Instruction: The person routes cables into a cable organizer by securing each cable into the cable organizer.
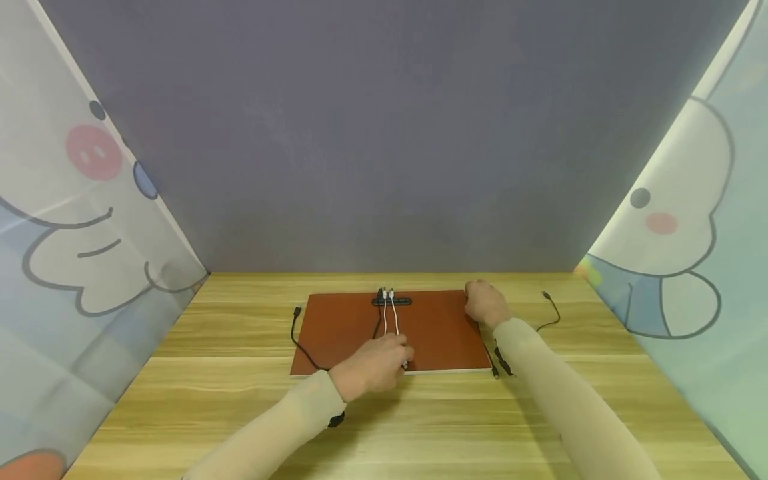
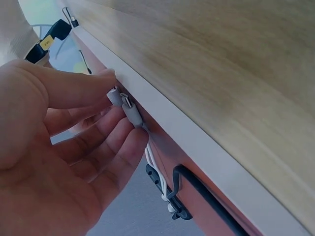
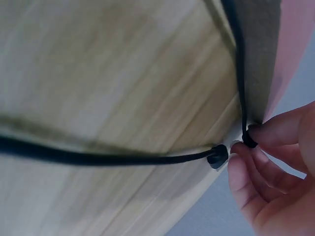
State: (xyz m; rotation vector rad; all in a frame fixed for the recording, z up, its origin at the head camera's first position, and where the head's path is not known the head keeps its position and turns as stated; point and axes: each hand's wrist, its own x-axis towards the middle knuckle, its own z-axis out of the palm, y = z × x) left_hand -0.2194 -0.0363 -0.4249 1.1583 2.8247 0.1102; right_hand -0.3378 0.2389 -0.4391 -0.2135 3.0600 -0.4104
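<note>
A reddish-brown board (image 1: pixel 342 333) with a white edge lies on the wooden table. At its front edge my left hand (image 1: pixel 375 363) holds two white cables near their plugs; in the left wrist view one white plug (image 2: pixel 132 114) shows its metal tip, and the other plug (image 2: pixel 114 96) sits between thumb and fingers. The cables run back to a black cable holder (image 1: pixel 402 302) on the board. Over at the far right corner my right hand (image 1: pixel 487 303) pinches the black end of a cable (image 3: pixel 249 140) against the board's side. Beside those fingers is another black cable end (image 3: pixel 217 156).
Left of the board a black cable (image 1: pixel 294 330) points its plug backward. Further right, another black cable plug (image 1: pixel 547 295) lies on the table (image 1: pixel 240 413). A black plug (image 1: pixel 495 373) rests by the front right corner. A grey panel (image 1: pixel 384 167) rises behind, with printed cloths at both sides.
</note>
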